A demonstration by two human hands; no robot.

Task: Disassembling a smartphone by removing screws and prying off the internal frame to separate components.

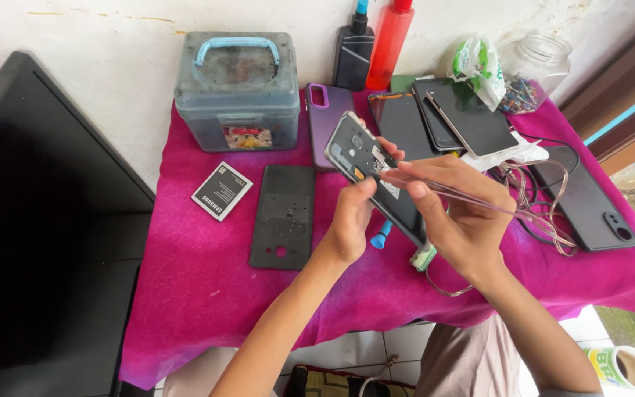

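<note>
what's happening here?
A person holds an opened dark phone with its back cover off tilted above a magenta cloth-covered table. The left hand grips its lower edge; the right hand holds thin tweezers against its inside. A black back cover and a flat battery lie nearby.

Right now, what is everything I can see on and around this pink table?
opened phone: one, dark, back cover off, held above the table in both hands
wire: one, thin, pinched in the right hand against the phone
back cover: one, black, flat on the cloth
battery: one, white and black, left of the cover
storage box: one, grey, blue handle, back left
phones: several, dark, back right
bottle: one, red, by the wall
mug: one, floor, lower right
left hand: one
right hand: one
</note>
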